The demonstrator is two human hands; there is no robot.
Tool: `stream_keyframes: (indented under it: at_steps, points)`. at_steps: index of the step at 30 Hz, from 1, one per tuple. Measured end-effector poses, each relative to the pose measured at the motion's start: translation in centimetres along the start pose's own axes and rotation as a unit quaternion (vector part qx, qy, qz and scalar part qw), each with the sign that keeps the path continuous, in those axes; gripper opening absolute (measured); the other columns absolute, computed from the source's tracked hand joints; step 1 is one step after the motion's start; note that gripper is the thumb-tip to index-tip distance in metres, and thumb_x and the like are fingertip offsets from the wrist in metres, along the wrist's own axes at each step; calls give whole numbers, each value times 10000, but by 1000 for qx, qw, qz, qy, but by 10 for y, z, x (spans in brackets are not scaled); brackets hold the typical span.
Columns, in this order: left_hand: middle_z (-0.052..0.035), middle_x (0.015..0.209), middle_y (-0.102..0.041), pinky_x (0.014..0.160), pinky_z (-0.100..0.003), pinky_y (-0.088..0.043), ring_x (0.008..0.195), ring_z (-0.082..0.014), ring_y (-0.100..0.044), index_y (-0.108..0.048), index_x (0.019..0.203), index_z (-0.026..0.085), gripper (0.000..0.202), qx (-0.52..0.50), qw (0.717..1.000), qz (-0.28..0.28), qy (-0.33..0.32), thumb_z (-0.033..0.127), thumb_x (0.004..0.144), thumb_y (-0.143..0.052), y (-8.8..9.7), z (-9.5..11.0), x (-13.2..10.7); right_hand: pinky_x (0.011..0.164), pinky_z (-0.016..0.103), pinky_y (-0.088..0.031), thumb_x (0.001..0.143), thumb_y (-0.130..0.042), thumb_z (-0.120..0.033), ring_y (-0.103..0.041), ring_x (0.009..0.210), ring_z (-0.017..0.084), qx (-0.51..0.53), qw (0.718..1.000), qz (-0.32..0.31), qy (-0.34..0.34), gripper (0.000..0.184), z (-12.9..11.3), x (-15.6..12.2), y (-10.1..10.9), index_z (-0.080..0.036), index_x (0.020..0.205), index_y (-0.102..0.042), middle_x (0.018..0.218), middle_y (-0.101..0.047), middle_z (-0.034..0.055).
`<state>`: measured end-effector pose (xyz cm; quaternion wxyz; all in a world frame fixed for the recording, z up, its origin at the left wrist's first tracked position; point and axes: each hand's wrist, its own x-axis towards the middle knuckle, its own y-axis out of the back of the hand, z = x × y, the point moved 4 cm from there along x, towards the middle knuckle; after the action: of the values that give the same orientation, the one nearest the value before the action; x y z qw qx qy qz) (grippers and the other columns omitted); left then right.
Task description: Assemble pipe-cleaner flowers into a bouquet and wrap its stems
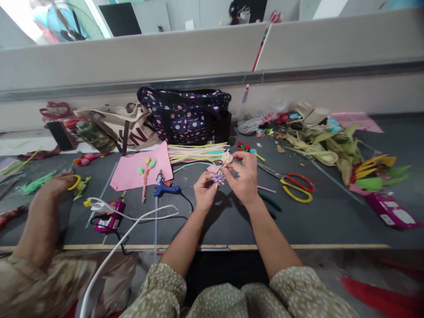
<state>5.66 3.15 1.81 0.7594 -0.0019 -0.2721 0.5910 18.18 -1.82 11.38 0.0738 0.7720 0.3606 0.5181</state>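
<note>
Between the fingers of my left hand [204, 192] is a small purple spiky flower [217, 178], with its petals spread outward. My right hand [243, 176] pinches a cream-coloured fluffy flower [227, 157] just above and to the right of it. The two flowers are close together; whether they touch I cannot tell. Behind my hands lies a bundle of pale and yellow pipe cleaners [195, 152]. Left of my left hand rests a blue hot glue gun [166, 189]. Scissors with red and yellow handles [296, 187] lie to the right of my right hand.
At left, a co-worker's hand [62, 183] holds yellow-handled scissors [74, 182]. A pink sheet [127, 172] bears a pipe-cleaner twig [145, 181]. White cable [139, 221] crosses the front edge. A dotted bag [185, 117] stands behind; dried husks [318, 148] lie right.
</note>
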Motion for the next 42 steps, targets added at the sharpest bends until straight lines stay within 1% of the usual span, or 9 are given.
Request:
stream_keyframes:
  at_steps: [7, 10, 14, 26, 31, 35, 37, 39, 42]
  points:
    - [23, 749, -528, 515, -166, -480, 610, -64, -493, -595, 717, 163, 280, -58, 989, 89, 103, 344, 682, -806, -1, -5, 5, 787, 340, -491, 904, -585, -390, -563, 803, 168, 56, 991, -53, -108, 203, 33, -19, 28, -198, 949, -631, 1059, -558, 76]
    - [34, 711, -523, 535, -151, -463, 606, -55, -491, -594, 726, 161, 277, -72, 983, 104, 134, 308, 662, -820, -4, -2, 5, 741, 323, -470, 923, -540, -348, -582, 776, 181, -21, 969, -199, -142, 173, 58, -56, 42, -206, 878, -628, 895, -601, 44]
    - [27, 740, -598, 573, -159, -471, 622, -55, -535, -622, 777, 161, 304, -90, 975, 113, 171, 275, 608, -848, -5, 1, 1, 841, 386, -469, 865, -606, -309, -580, 1000, 276, -134, 927, -336, -104, 214, 80, -104, 56, -219, 1054, -655, 1063, -628, 109]
    - [26, 701, -625, 552, -235, -565, 575, -95, -615, -631, 868, 163, 291, -122, 961, 112, 221, 203, 626, -787, -4, 38, 2, 762, 379, -455, 862, -603, -336, -575, 968, 306, -231, 880, -408, -82, 455, 97, -115, 54, -118, 1257, -541, 1105, -622, 187]
    - [18, 674, -615, 506, -197, -518, 570, -91, -593, -626, 847, 167, 277, -118, 958, 111, 236, 169, 602, -755, -11, 48, 15, 678, 336, -465, 825, -562, -322, -608, 845, 239, -155, 895, -371, -191, 453, 106, -129, 70, -172, 1252, -564, 1108, -596, 133]
    - [25, 689, -585, 446, -149, -404, 577, -71, -552, -610, 843, 175, 283, -148, 957, 98, 230, 102, 589, -711, -15, 53, 23, 797, 372, -494, 743, -624, -332, -612, 852, 215, 78, 889, -318, -320, 434, 108, -146, 93, -220, 1162, -621, 1032, -618, 65]
    - [25, 705, -573, 442, -142, -372, 588, -66, -539, -599, 856, 180, 291, -168, 953, 101, 231, 117, 597, -717, -17, 55, 25, 732, 323, -506, 652, -719, -346, -613, 859, 206, 228, 832, -270, -427, 472, 103, -155, 103, -228, 1103, -641, 943, -624, 32]
    - [21, 716, -568, 438, -139, -354, 589, -63, -532, -588, 863, 180, 281, -178, 949, 106, 238, 176, 630, -747, -18, 56, 25, 574, 249, -465, 643, -769, -345, -575, 703, 145, 362, 734, -253, -517, 546, 90, -164, 104, -251, 1157, -614, 933, -620, 18]
    - [18, 738, -569, 422, -131, -340, 583, -52, -520, -583, 854, 171, 314, -169, 952, 118, 226, 237, 645, -808, -19, 56, 23, 452, 196, -366, 619, -806, -346, -505, 604, 104, 507, 617, -186, -573, 555, 69, -167, 100, -268, 1134, -614, 989, -638, 38]
